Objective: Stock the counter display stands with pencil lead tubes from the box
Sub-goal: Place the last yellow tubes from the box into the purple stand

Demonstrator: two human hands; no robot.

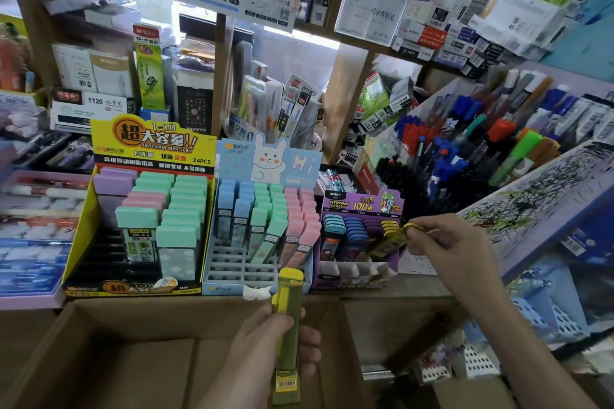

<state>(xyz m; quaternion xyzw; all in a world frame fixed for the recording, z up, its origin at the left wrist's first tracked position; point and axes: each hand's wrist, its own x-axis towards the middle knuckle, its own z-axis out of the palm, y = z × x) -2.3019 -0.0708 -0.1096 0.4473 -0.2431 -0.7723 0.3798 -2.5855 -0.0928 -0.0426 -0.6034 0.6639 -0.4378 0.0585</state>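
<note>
Three display stands sit on the counter: a yellow stand (79, 229) with wide mint, pink and purple tubes, a light-blue rabbit stand (209, 262) with slim tubes and empty front slots, and a small purple stand (362, 206). My left hand (265, 339) grips a yellow-capped lead tube (288, 315), upright above the open cardboard box (99, 335). My right hand (455, 252) pinches a second yellow lead tube (392, 239) by its cap, tilted over the rightmost column of the purple stand.
Trays of pens and markers (465, 149) slope up on the right beside a scribbled test pad (538, 196). A pink tray of pens (30, 236) lies at the left. Shelves packed with stationery boxes rise behind. Blue mesh baskets (548, 309) sit low right.
</note>
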